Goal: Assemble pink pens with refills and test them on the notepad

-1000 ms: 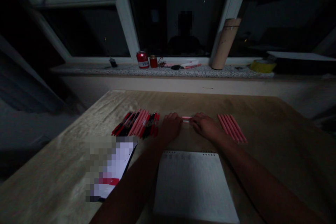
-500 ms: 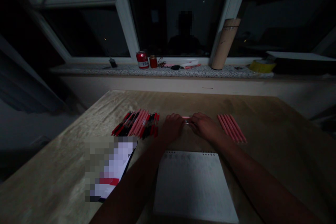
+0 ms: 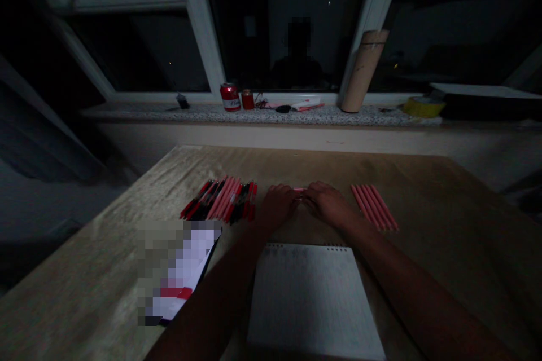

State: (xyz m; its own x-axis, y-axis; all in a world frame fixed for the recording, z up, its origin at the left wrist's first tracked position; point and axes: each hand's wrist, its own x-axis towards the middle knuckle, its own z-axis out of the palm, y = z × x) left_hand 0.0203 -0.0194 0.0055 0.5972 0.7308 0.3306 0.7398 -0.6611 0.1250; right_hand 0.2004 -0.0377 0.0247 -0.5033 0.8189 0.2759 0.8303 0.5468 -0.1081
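Note:
My left hand (image 3: 278, 204) and my right hand (image 3: 328, 202) are close together at the middle of the table, fingers curled round the two ends of some pink pens (image 3: 298, 189). These pens lie crosswise between my hands; only a short stretch shows, so their number is hidden. Left of my left hand is a spread of red, black and pink pens (image 3: 223, 198), side by side. Beyond my right hand, several pink pens (image 3: 374, 207) lie in a slanted row. A spiral notebook (image 3: 313, 302) rests on the table in front of me, between my forearms.
A phone (image 3: 192, 271) with a lit screen lies by my left forearm on the cloth-covered table (image 3: 93, 271). Along the windowsill stand a red can (image 3: 230, 97), a small red jar (image 3: 248, 100), a tall tube (image 3: 364, 72) and a yellow tape roll (image 3: 423, 107).
My hands have drawn slightly closer together, and the visible stretch of pink pens between them is a little smaller. Everything else lies where it was.

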